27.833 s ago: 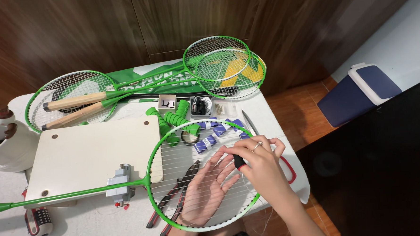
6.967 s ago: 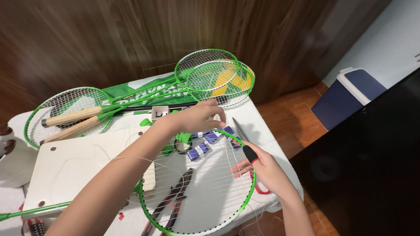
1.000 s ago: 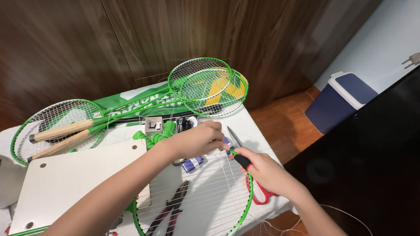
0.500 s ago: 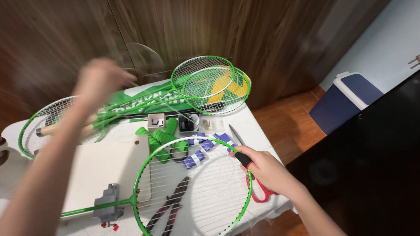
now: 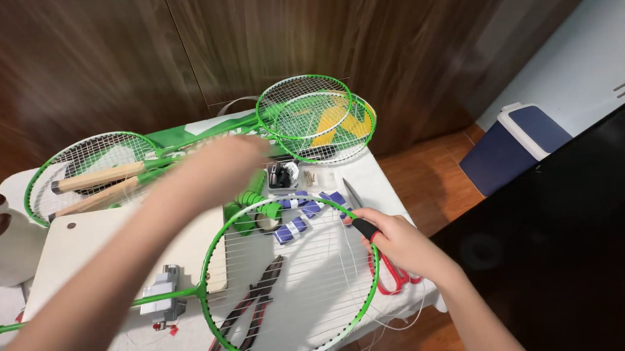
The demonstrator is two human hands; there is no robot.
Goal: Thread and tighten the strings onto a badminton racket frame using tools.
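Right hand [image 5: 392,241] is gripping a black-handled tool [image 5: 362,227] at the green racket [image 5: 289,278] rim; blurred left hand [image 5: 231,158] is hovering, grip unclear.

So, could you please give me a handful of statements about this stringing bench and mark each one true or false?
1. The right hand rests at the rim of the green racket lying on the table. True.
2. Red-handled scissors lie beside the right hand. True.
3. The left hand grips the pliers. False: the pliers lie untouched under the racket's strings, and the left hand, blurred, is raised over the far side of the table.
4. The bin on the floor has a red lid. False: its lid is dark blue with a white edge.
5. Two rackets with wooden handles lie at the far left. True.
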